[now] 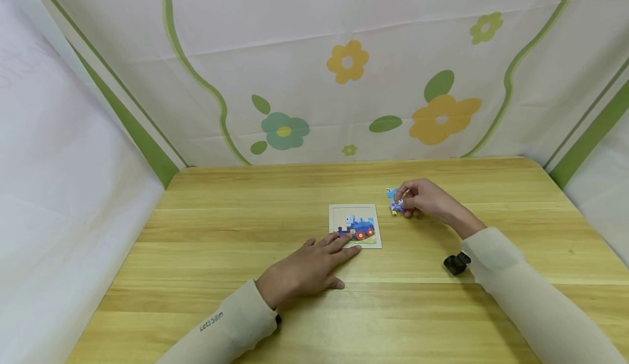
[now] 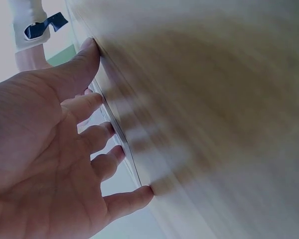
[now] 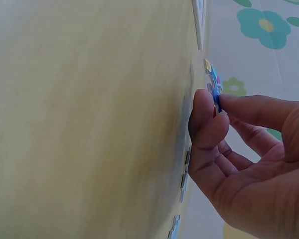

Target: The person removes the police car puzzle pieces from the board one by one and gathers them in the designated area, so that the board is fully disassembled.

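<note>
A small square jigsaw puzzle board (image 1: pixel 378 238) with a pale rim lies on the table. Joined pieces in it make part of a blue train (image 1: pixel 365 228) with red wheels; the upper left of the board is bare. My left hand (image 1: pixel 306 268) rests on the board's lower left with its fingers spread, the fingertips pressing its edge in the left wrist view. To the right of the board, my right hand (image 1: pixel 428 197) pinches a blue puzzle piece (image 3: pixel 215 85) between thumb and fingers, lifted off the table. A light blue piece (image 1: pixel 391 192) shows beside those fingers.
More puzzle pieces (image 3: pixel 185 174) lie flat on the table below the right hand in the right wrist view. The wooden table (image 1: pixel 206 227) ends at a white cloth backdrop (image 1: pixel 295 80) with printed flowers. A black wrist device (image 1: pixel 457 263) sits at the right cuff.
</note>
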Motion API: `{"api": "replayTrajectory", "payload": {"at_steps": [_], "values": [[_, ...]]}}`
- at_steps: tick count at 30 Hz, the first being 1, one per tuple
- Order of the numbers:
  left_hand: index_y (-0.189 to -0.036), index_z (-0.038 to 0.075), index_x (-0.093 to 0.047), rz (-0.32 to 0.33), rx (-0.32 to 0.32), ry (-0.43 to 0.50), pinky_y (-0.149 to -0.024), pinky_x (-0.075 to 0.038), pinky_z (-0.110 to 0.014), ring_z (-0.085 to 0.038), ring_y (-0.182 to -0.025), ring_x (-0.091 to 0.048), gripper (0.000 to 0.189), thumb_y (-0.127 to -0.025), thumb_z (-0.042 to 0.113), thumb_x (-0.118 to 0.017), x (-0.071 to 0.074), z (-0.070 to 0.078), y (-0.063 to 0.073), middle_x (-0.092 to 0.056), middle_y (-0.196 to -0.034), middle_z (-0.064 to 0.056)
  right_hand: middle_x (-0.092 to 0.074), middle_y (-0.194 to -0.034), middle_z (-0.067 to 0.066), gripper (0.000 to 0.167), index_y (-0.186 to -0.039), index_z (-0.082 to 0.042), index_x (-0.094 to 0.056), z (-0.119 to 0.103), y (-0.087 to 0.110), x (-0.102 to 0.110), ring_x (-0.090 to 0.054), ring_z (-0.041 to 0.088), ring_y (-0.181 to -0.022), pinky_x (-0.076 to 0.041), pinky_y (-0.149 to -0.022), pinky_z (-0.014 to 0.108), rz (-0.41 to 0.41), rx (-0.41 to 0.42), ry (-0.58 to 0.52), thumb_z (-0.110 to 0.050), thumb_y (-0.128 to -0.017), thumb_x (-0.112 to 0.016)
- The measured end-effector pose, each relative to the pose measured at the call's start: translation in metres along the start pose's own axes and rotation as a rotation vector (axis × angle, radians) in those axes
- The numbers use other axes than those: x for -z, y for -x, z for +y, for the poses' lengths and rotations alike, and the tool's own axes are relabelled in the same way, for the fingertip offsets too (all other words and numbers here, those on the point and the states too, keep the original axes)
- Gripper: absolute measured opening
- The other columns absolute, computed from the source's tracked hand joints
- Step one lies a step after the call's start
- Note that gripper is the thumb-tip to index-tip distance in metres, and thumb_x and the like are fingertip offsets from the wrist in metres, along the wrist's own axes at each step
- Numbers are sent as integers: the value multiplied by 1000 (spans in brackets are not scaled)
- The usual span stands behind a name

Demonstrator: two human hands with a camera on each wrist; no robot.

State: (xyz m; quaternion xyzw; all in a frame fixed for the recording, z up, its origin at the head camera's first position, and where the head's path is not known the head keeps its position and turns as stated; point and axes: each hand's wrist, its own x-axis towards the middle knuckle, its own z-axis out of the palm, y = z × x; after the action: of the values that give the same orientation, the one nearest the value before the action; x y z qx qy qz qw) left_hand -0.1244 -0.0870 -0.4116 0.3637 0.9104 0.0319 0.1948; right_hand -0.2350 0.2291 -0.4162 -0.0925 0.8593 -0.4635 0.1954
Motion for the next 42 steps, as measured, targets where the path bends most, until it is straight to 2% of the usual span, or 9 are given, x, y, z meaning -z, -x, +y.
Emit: {"api": "replayTrajectory", "payload": {"at_steps": [15, 22, 34, 42], "values": [[-169, 35, -20, -5, 9, 23, -126, -30, -60, -23, -165, -14, 76, -104, 48, -58, 0, 0, 1, -6, -178, 7, -69, -82, 11, 17, -109, 8, -70, -3, -5, -8, -66, 17, -67, -56, -59, 30, 29, -85, 77, 3, -100, -57], [-169, 35, -20, -4, 6, 16, -125, -31, -60, -23, -165, -14, 75, -105, 48, -58, 0, 0, 0, -7, -178, 6, -70, -82, 12, 15, -105, 7, -71, -4, -7, -12, -65, 16, -63, -55, -57, 30, 60, -89, 118, 2, -99, -58], [-169, 35, -20, 1, 5, 11, -125, -31, -61, -23, -165, -14, 76, -105, 48, -58, -2, 0, 0, -7, -178, 6, -69, -79, 11, 13, -103, 6, -70, -5, -7, -14, -63, 16, -61, -55, -56, 29, 73, -89, 117, 3, -99, -59], [-169, 35, -20, 1, 3, 15, -125, -31, -61, -23, -165, -14, 75, -105, 48, -57, -2, -1, 0, -6, -178, 6, -66, -73, 10, 9, -105, 7, -65, -4, -6, -13, -62, 17, -60, -54, -55, 29, 71, -90, 102, 5, -97, -60]]}}
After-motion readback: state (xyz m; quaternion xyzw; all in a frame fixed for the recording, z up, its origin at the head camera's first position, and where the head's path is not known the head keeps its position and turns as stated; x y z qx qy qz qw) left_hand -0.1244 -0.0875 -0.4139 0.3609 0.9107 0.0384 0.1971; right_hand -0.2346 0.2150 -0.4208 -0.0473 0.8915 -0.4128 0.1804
